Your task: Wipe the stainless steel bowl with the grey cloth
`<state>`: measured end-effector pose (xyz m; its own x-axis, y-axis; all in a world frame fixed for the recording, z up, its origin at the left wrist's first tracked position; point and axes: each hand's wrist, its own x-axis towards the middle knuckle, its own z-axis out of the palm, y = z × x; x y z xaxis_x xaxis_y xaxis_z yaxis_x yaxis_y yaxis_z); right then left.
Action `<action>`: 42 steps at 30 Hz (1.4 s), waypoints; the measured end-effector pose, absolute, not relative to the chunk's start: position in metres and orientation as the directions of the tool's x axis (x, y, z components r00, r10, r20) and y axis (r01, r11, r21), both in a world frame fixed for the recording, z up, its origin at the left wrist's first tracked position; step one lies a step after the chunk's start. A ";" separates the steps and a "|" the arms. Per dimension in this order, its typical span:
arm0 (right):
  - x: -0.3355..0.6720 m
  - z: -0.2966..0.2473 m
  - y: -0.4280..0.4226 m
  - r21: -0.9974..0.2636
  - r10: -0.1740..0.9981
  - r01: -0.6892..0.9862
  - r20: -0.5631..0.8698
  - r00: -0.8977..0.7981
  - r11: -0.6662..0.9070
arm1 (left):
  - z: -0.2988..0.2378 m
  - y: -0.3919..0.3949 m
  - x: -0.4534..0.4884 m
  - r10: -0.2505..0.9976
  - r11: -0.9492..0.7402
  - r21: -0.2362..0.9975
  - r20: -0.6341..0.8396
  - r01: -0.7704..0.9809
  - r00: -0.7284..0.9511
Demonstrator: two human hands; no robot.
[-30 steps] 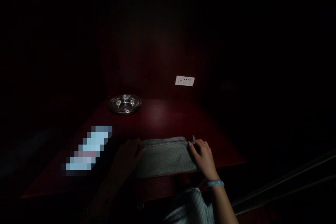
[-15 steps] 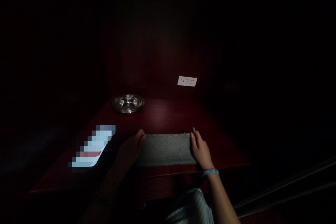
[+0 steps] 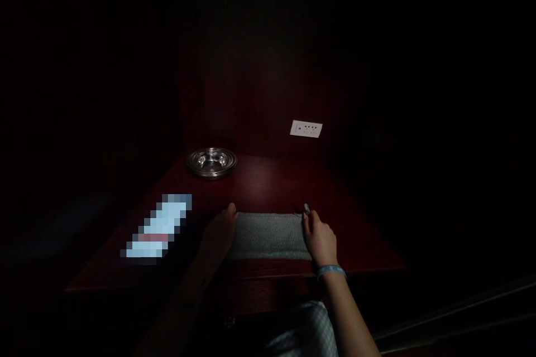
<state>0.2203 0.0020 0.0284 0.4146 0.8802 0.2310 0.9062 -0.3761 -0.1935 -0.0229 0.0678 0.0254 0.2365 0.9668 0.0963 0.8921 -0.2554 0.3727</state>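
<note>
While each hand [image 3: 321, 239] grips cloth [image 3: 270, 237], metal dishes [image 3: 211, 164] sit nested.

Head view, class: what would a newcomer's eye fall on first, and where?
Probably the pixelated pale-blue patch on the left of the dark red table, then the white socket plate on the back wall. A shiny metal dish gleams at the table's far left. Nearer, the left hand and right hand hold a grey cloth between them.

Blue wristband [image 3: 332, 270], pale checked clothing [image 3: 307, 330]
</note>
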 end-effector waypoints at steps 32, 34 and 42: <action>0.189 0.039 -0.015 -0.151 0.890 0.974 0.448 -0.085 0.168 | 0.022 0.035 0.003 0.710 -0.650 0.164 0.480 0.742 0.515; 0.179 0.034 -0.016 -0.122 0.905 0.969 0.398 -0.153 0.217 | 0.010 0.028 0.012 0.694 -0.670 0.145 0.468 0.728 0.546; 0.189 0.016 -0.022 -0.096 0.959 0.989 0.270 -0.083 0.112 | -0.005 0.026 0.006 0.718 -0.641 0.120 0.444 0.758 0.536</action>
